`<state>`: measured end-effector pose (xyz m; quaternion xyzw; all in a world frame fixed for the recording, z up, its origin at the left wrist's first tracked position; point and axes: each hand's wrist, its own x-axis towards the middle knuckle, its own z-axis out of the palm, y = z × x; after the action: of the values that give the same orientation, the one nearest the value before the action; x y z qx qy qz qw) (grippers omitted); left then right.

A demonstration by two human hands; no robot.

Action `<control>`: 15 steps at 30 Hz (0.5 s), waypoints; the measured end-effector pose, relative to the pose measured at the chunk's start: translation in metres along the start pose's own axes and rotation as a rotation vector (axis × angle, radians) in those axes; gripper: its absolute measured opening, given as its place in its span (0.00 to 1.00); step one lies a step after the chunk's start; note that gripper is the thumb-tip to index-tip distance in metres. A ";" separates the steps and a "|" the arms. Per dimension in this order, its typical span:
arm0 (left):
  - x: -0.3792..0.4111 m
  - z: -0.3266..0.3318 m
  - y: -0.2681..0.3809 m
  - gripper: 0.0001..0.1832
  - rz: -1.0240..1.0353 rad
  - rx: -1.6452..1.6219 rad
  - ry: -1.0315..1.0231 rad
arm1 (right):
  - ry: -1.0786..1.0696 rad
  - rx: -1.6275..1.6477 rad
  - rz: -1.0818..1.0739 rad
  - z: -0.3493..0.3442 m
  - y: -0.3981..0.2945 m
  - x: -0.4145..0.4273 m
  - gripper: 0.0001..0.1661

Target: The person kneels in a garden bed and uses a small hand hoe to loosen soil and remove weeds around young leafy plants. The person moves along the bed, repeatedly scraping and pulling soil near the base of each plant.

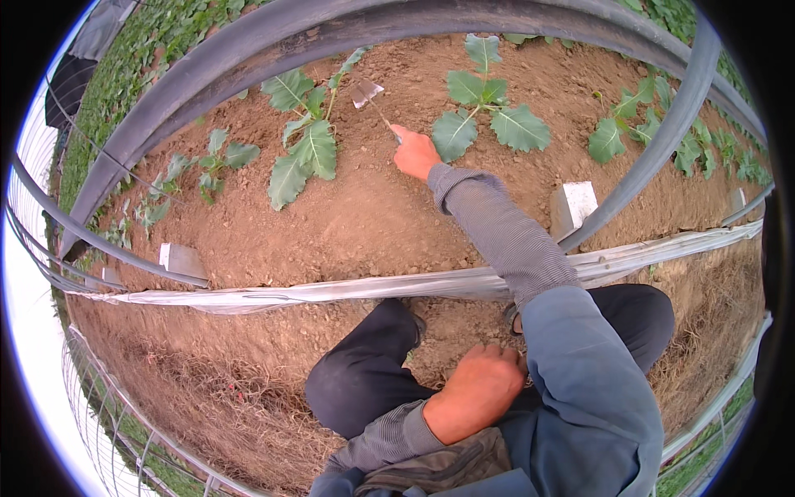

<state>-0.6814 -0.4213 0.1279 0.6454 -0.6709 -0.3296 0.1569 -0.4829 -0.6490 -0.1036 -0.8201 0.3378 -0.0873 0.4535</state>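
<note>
Stretched out over the bare soil, my right hand (416,152) grips the handle of a small hand hoe (366,93). The hoe's metal blade lies at the soil between two leafy brassica plants, a left one (304,149) and a right one (481,102). The leaves of the right plant are close beside my right hand. My left hand (478,388) rests near my lap between my bent knees, its fingers curled; whether it holds anything is hidden.
A rolled plastic film (372,289) runs across between my feet and the bed. White blocks stand by the hoop feet, one at right (574,208), one at left (181,259). A thick dark pipe (397,25) arches over the bed. Dry grass (236,397) lies at lower left.
</note>
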 end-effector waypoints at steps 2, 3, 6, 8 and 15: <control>-0.002 -0.001 0.000 0.08 -0.002 0.002 0.025 | -0.105 -0.022 0.021 -0.007 0.004 0.001 0.34; -0.002 0.000 0.000 0.08 -0.001 0.005 0.034 | -0.165 -0.039 0.030 -0.011 0.003 0.001 0.34; -0.006 0.001 -0.001 0.08 0.002 0.010 0.049 | 0.059 0.022 0.109 -0.019 -0.004 0.005 0.33; -0.008 0.001 -0.002 0.09 0.008 0.009 0.042 | -0.003 -0.040 0.078 -0.017 0.007 -0.001 0.34; -0.014 0.000 -0.002 0.09 0.006 -0.002 0.112 | 0.029 -0.005 0.145 -0.018 0.007 -0.011 0.33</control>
<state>-0.6782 -0.4077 0.1303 0.6607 -0.6628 -0.2929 0.1959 -0.5021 -0.6568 -0.0973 -0.7933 0.4031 -0.0650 0.4516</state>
